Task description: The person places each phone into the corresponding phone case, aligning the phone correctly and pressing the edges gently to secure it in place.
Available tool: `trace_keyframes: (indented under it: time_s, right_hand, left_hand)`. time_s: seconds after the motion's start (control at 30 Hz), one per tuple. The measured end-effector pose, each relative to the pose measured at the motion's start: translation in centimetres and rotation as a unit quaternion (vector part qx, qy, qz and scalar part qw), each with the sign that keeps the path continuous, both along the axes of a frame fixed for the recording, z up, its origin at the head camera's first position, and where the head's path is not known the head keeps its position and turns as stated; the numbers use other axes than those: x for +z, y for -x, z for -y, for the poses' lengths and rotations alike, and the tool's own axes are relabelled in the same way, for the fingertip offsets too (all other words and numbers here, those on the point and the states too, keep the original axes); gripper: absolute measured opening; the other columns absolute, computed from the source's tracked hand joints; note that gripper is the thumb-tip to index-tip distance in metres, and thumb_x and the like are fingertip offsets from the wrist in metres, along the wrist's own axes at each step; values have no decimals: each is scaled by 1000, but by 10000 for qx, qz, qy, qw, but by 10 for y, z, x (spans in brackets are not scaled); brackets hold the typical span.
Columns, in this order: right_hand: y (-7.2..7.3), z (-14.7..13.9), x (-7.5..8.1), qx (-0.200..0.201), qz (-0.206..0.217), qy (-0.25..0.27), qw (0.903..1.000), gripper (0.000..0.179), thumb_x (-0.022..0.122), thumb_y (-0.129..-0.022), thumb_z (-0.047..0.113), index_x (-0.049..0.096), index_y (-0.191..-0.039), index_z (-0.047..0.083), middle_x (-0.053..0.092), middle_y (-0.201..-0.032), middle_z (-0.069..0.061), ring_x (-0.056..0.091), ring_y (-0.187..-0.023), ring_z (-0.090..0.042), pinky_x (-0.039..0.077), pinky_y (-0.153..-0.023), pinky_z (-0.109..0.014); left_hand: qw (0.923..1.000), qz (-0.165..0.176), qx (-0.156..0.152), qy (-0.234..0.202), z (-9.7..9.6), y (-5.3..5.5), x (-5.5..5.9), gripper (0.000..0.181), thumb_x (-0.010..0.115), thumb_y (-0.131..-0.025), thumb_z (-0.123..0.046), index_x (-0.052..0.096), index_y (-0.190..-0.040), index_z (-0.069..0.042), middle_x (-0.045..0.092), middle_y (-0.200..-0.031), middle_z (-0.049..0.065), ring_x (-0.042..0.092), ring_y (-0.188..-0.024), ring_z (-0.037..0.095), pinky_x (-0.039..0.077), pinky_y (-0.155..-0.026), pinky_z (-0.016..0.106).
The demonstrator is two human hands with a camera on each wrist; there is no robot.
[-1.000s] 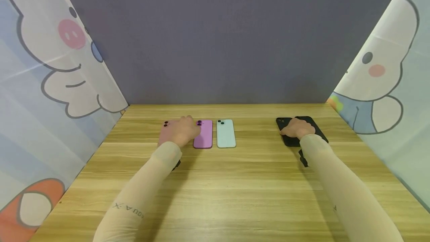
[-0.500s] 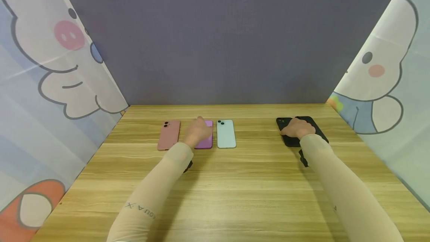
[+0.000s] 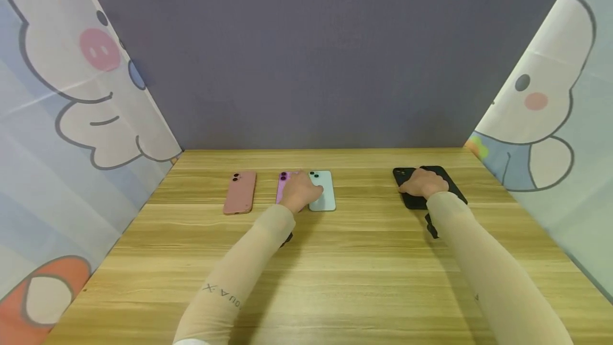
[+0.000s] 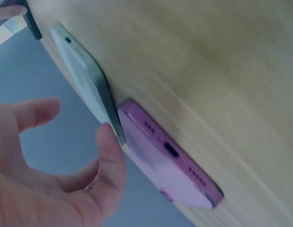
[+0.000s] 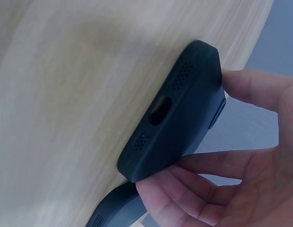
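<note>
My left hand (image 3: 299, 190) is above the purple phone (image 3: 281, 181) and the pale mint phone (image 3: 325, 188), both lying back up. The left wrist view shows its thumb and fingers (image 4: 111, 163) spread apart, a fingertip by the mint phone's edge near the purple phone (image 4: 160, 156). Nothing is held there. My right hand (image 3: 423, 182) grips a black phone (image 5: 184, 109), thumb on one long side and fingers on the other. A second dark phone (image 5: 113, 208) lies close beside it, partly covered by the hand in the head view.
A pink phone (image 3: 240, 192) lies at the left of the row. The wooden table (image 3: 335, 281) ends at a grey upright panel (image 3: 325, 57) behind the phones. Cloth sheets with cartoon prints hang at both sides.
My left hand has moved right, from over the pink phone, across the purple one, to the mint phone. My right hand has stayed on the black phone.
</note>
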State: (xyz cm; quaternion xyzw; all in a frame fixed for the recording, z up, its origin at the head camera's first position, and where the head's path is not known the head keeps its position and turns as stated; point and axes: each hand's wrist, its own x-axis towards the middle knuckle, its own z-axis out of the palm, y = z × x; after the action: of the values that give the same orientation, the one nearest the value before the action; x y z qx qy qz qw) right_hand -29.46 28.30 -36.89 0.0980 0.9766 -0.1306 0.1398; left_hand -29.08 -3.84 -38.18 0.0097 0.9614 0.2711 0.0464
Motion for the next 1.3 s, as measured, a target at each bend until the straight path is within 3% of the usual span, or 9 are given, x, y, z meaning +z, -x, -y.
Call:
trace_keyframes:
  time_s: [0.2, 0.4, 0.47, 0.7, 0.93, 1.3]
  right_hand:
    - [1, 1, -1, 1, 31, -12, 10000, 82, 60, -96, 50, 44, -144, -13, 48, -136, -42, 52, -115, -57, 48, -92, -62]
    - [3, 1, -2, -5, 46, -17, 10000, 81, 60, -96, 50, 43, -145, -14, 46, -138, -42, 51, -118, -58, 47, -93, -63]
    - [3, 1, -2, -2, 52, -28, 10000, 82, 60, -96, 50, 43, -145, -13, 46, -138, -42, 51, -117, -58, 48, -93, -63]
    - [3, 1, 0, 14, 60, -65, 10000, 81, 60, -97, 49, 43, -145, -13, 47, -137, -42, 53, -115, -57, 49, -90, -61]
    - [2, 3, 2, 15, 94, -39, 9999, 80, 60, -97, 48, 41, -146, -14, 46, -137, -42, 52, -115, -57, 49, -90, -61]
    - [2, 2, 0, -49, 75, -44, 10000, 78, 60, -96, 49, 47, -142, -13, 48, -135, -41, 52, -117, -57, 48, -93, -62]
  left_hand:
    - [9999, -11, 53, 118, -12, 0, -6, 55, 69, -92, -36, 58, -123, 8, 56, -123, 25, 58, -92, 30, 55, -76, 40]
    - [9991, 91, 30, 408, -21, -2, -9, 66, 69, -93, -41, 56, -130, 13, 54, -124, 26, 59, -102, 35, 56, -84, 44]
    - [9983, 108, -21, 569, -24, -3, -8, 68, 68, -93, -42, 56, -129, 14, 53, -124, 27, 59, -102, 35, 56, -82, 44]
    - [9959, 150, -34, 890, -33, -3, -8, 61, 74, -87, -53, 68, -105, 4, 54, -108, 21, 58, -92, 32, 55, -71, 40]
    - [9921, 262, 269, 1198, -42, 2, -13, 70, 75, -85, -57, 65, -116, 5, 53, -105, 19, 57, -96, 32, 55, -71, 41]
    - [9877, 685, 737, 1198, -50, 4, -5, 83, 74, -84, -63, 59, -125, 7, 49, -97, 17, 51, -81, 23, 52, -56, 33]
